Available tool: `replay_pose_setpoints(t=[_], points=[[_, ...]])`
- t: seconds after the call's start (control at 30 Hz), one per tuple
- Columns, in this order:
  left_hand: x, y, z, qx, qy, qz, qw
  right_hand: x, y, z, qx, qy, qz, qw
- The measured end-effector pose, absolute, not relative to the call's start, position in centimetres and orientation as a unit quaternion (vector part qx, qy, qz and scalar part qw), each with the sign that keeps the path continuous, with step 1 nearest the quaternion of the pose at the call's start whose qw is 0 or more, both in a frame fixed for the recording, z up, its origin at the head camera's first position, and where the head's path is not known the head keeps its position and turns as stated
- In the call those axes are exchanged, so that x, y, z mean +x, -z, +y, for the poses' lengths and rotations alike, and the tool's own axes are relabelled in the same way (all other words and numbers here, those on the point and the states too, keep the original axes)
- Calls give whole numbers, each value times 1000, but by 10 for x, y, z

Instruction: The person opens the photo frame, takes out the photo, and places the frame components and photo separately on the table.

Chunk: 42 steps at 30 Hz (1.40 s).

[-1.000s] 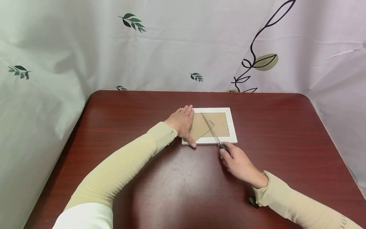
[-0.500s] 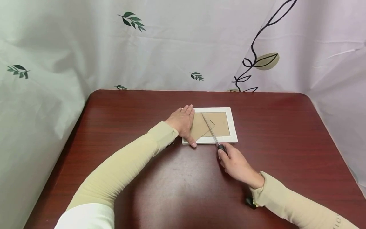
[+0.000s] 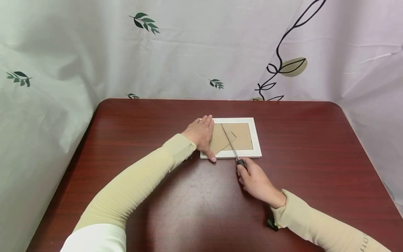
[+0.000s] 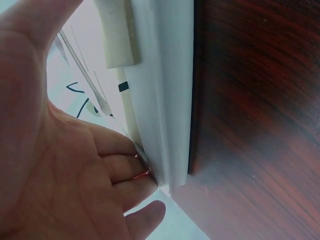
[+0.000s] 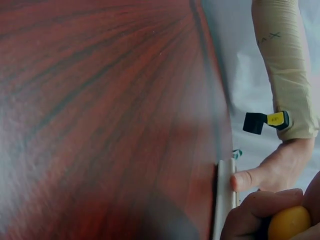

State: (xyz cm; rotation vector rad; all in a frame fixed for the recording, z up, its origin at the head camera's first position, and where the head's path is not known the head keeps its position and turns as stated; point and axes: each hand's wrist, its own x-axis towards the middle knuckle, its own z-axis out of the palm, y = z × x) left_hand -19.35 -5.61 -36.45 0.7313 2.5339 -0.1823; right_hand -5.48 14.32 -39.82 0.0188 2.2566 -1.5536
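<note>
A white picture frame point(image 3: 257, 141) lies on the table with its brown backing board point(image 3: 244, 134) facing up. A slanted line crosses the board, and a small dark slit point(image 3: 233, 134) shows on it. My left hand point(image 3: 201, 134) rests over the frame's left side, fingers extended toward the far edge and thumb at the near edge. My right hand point(image 3: 256, 180) grips a screwdriver point(image 3: 231, 144) by its handle; the yellow handle end point(image 5: 290, 224) shows in the right wrist view. Its metal shaft slants across the board, the tip at the far inner edge of the frame.
The dark red wooden table point(image 3: 302, 140) extends around the frame. A white curtain point(image 3: 189, 52) with leaf prints hangs behind it. A black and yellow device point(image 5: 270, 120) is strapped at the left wrist.
My right hand has shifted a little to the left, swinging the screwdriver handle with it while the tip stays near the same spot. The left hand and picture frame hold still.
</note>
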Motion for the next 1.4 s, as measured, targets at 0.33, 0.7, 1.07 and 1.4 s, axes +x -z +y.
replay_pose_setpoints(t=[0.33, 0.7, 1.07, 1.4], points=[[-195, 365, -56, 271, 77, 928, 246, -53, 397, 132, 59, 624, 747, 220], [-197, 364, -56, 271, 72, 929, 241, -54, 397, 128, 73, 632, 739, 223], [-196, 365, -58, 274, 58, 932, 231, -54, 397, 128, 66, 626, 746, 220], [-195, 366, -57, 279, 59, 930, 232, -53, 397, 128, 72, 627, 744, 219]])
